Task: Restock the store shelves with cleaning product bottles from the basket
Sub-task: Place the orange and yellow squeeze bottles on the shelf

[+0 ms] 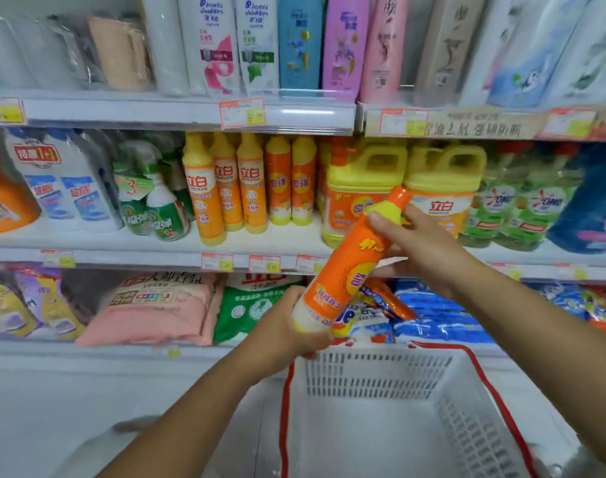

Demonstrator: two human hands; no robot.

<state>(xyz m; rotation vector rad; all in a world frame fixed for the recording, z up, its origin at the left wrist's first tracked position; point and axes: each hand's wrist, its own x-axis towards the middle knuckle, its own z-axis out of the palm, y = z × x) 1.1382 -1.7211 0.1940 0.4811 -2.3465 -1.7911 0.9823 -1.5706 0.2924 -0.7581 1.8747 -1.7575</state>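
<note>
An orange and yellow dish-soap bottle (346, 267) is tilted in the air in front of the middle shelf, cap up and to the right. My left hand (287, 326) grips its yellow base. My right hand (422, 246) holds its neck, thumb on the yellow shoulder below the orange cap. Under both hands stands the white basket with red handles (373, 377); I see no bottles in its visible inside. Matching orange bottles (291, 181) stand upright on the middle shelf (156, 257), with a gap to their right.
Taller orange bottles (225, 188) and large yellow jugs (363, 188) flank the gap. Green bottles (522, 201) stand to the right. Shampoo bottles (256, 43) fill the top shelf. Detergent bags (156, 305) lie on the lower shelf behind the basket.
</note>
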